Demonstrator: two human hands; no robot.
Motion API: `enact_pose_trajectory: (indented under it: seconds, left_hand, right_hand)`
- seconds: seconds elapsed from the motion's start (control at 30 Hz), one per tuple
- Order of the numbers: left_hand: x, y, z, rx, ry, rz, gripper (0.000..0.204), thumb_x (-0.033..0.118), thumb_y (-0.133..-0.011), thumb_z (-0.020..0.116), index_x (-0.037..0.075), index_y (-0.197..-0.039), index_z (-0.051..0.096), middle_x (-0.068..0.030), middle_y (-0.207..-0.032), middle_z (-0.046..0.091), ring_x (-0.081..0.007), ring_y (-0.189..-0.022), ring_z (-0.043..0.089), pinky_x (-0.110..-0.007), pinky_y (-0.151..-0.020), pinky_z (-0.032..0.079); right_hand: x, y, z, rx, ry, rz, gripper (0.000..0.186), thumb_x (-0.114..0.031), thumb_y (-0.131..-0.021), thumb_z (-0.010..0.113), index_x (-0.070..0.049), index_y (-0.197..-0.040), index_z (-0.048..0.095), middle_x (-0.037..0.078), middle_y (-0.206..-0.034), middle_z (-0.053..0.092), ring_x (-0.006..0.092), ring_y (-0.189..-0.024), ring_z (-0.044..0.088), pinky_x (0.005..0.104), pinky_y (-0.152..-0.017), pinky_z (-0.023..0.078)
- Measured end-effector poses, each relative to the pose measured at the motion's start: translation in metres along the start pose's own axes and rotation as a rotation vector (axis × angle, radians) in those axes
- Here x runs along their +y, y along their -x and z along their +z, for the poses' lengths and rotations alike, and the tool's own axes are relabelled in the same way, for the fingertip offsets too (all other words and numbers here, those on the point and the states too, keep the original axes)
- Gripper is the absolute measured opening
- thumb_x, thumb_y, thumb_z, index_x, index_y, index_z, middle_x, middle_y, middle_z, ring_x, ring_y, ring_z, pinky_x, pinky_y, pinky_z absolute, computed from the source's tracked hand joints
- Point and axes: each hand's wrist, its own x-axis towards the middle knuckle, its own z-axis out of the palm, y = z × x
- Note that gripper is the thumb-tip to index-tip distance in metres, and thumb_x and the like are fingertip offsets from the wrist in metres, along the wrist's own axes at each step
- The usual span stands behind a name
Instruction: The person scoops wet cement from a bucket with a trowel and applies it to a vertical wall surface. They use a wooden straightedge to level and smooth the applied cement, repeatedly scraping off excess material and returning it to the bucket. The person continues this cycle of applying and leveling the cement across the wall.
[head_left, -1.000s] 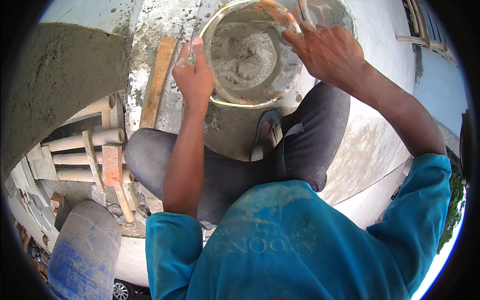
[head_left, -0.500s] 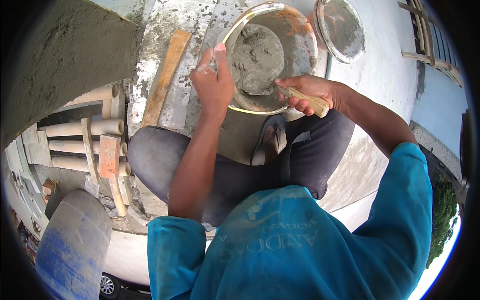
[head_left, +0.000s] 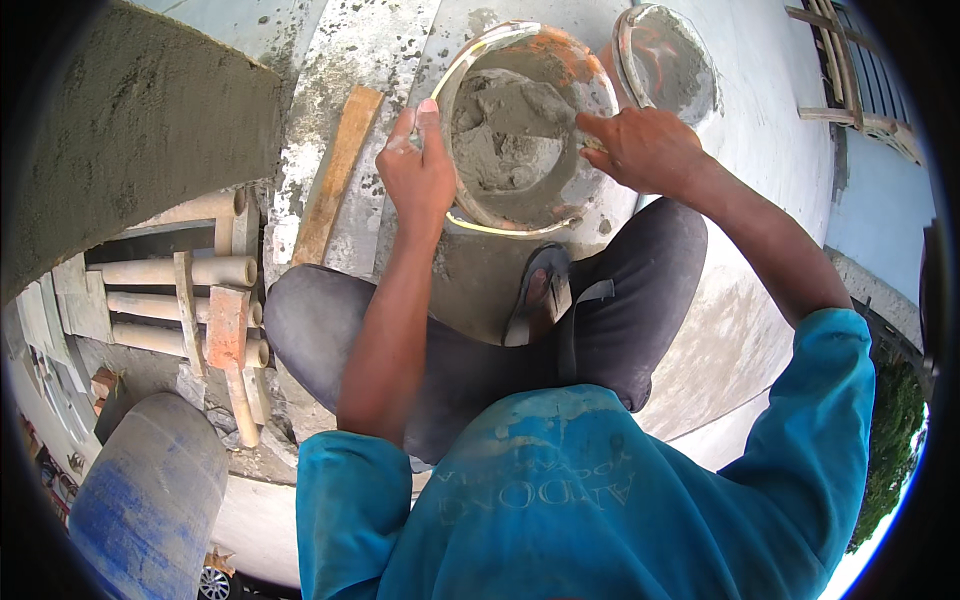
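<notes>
A round bucket [head_left: 590,75] with an orange-stained inner wall stands in front of my bent legs, holding wet grey mortar [head_left: 515,105]. My left hand [head_left: 418,175] is closed on the bucket's left rim, thumb pointing up along it. Over the right side of the same bucket, my right hand [head_left: 648,150] is wrapped round a trowel [head_left: 592,146]. Only a bit of its wooden handle shows between the fingers. The blade cannot be clearly told apart from the mortar.
Behind the bucket on the right sits a second mortar-smeared bucket [head_left: 716,85]. A wooden plank [head_left: 338,185] lies left of my left hand. Further left are bamboo poles [head_left: 215,270], a tool with an orange-red head [head_left: 228,325], a blue-grey drum [head_left: 150,500] and a mortar-coated surface [head_left: 150,130].
My right hand has moved up and turned over, with the trowel's handle now mostly hidden under it. The mortar's rounded mound looks broken up and spread. My left hand stays on the rim.
</notes>
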Motion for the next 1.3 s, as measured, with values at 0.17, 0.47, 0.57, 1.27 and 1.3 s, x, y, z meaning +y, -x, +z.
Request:
enact_pose_trajectory:
  seconds: [0.17, 0.47, 0.57, 1.27, 1.3]
  left_hand:
    - [-0.007, -0.002, 0.032, -0.078, 0.035, 0.088, 0.074, 0.048, -0.099, 0.059, -0.020, -0.127, 0.056, -0.0233, -0.074, 0.067, -0.0244, -0.076, 0.067, -0.039, -0.074, 0.051]
    - [-0.007, -0.001, 0.022, -0.077, 0.038, 0.134, 0.067, 0.048, -0.099, 0.058, -0.014, -0.121, 0.063, -0.0204, -0.073, 0.066, -0.0261, -0.073, 0.064, -0.039, -0.074, 0.050]
    - [-0.013, -0.008, 0.028, -0.087, -0.036, 0.175, 0.064, 0.049, -0.099, 0.057, -0.012, -0.119, 0.065, -0.0225, -0.077, 0.068, -0.0293, -0.078, 0.066, -0.042, -0.078, 0.050]
    - [-0.013, 0.003, 0.011, -0.066, 0.059, 0.226, 0.040, 0.032, -0.102, 0.058, -0.007, -0.103, 0.069, -0.0258, -0.080, 0.068, -0.0307, -0.071, 0.067, -0.041, -0.069, 0.050]
    - [-0.010, 0.002, 0.003, -0.093, 0.047, 0.139, 0.050, 0.037, -0.101, 0.059, -0.012, -0.110, 0.065, -0.0285, -0.091, 0.068, -0.0319, -0.085, 0.066, -0.040, -0.078, 0.049]
  right_hand:
    - [-0.009, -0.015, 0.075, -0.103, -0.008, 0.052, 0.039, -0.037, -0.099, 0.058, -0.011, -0.128, 0.056, 0.021, -0.083, 0.070, 0.0397, -0.085, 0.071, 0.0519, -0.078, 0.055]
    - [0.058, -0.040, 0.000, -0.009, 0.181, 0.132, 0.033, -0.025, -0.092, 0.064, -0.007, -0.120, 0.064, 0.015, -0.084, 0.073, 0.0289, -0.084, 0.073, 0.0468, -0.075, 0.056]
    - [-0.010, -0.069, 0.010, 0.110, 0.461, -0.156, 0.025, -0.015, -0.090, 0.061, -0.002, -0.111, 0.063, 0.013, -0.083, 0.071, 0.0253, -0.080, 0.073, 0.0402, -0.069, 0.057]
    - [-0.002, -0.003, 0.070, -0.722, -1.634, 0.412, 0.035, -0.043, -0.101, 0.056, -0.008, -0.102, 0.053, -0.001, -0.060, 0.048, 0.0089, -0.037, 0.044, 0.0265, -0.032, 0.041]
    - [-0.002, 0.001, 0.047, -0.653, -1.470, 0.366, 0.035, -0.043, -0.102, 0.056, -0.007, -0.103, 0.053, -0.001, -0.059, 0.048, 0.0086, -0.037, 0.045, 0.0263, -0.032, 0.040]
